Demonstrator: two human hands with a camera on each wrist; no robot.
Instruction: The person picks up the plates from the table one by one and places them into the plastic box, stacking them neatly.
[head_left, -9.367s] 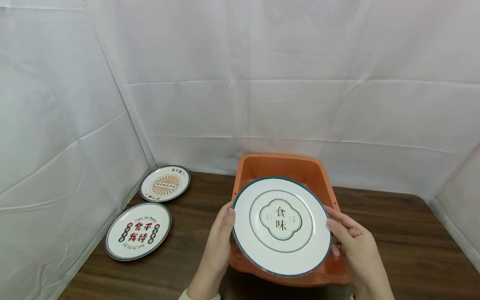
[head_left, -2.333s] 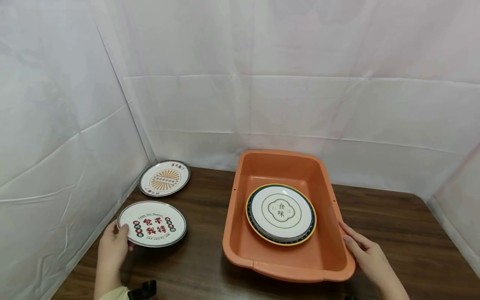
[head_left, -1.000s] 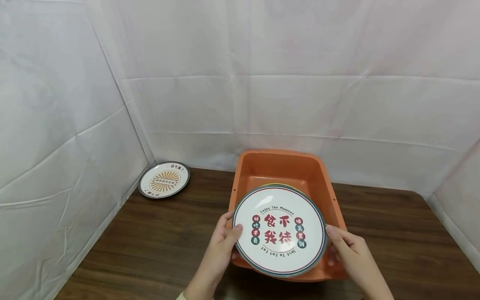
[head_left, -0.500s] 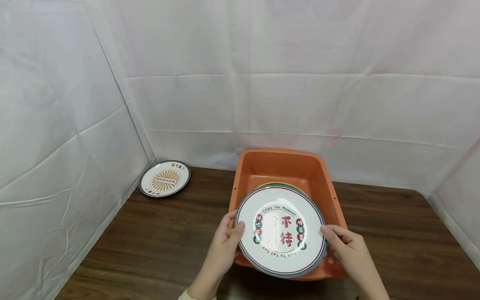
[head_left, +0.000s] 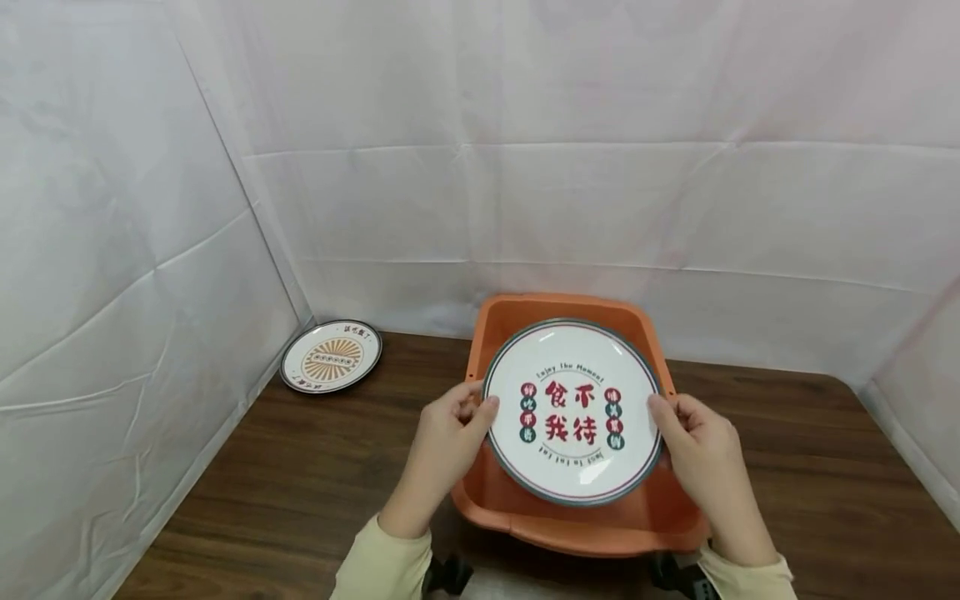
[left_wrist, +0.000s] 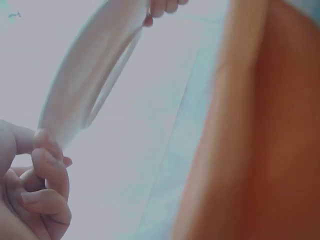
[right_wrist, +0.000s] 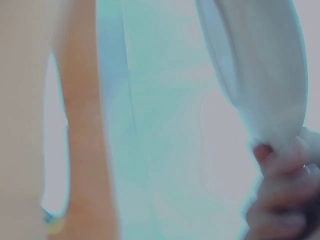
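Note:
Both hands hold a white plate [head_left: 573,475] with a green rim and red characters, face up over the orange basin [head_left: 577,533]. My left hand [head_left: 453,425] pinches its left edge, thumb on the face. On the opposite edge, my right hand [head_left: 697,437] grips the same way. From the left wrist view the underside of the plate [left_wrist: 90,70] shows, with fingers curled under its rim. The right wrist view has the plate [right_wrist: 270,65] above the curled fingers too. The stack inside the basin is hidden by the held plate in the head view.
Another plate [head_left: 331,357], with an orange sunburst, lies at the back left of the dark wooden table [head_left: 315,475]. White cloth [head_left: 585,200] hangs behind and on both sides. The basin stands close to the back cloth.
The left hand took the red-lettered plate from the left side of the table and brought it over the basin, where both hands now hold it. Since half a second ago it has risen and moved away.

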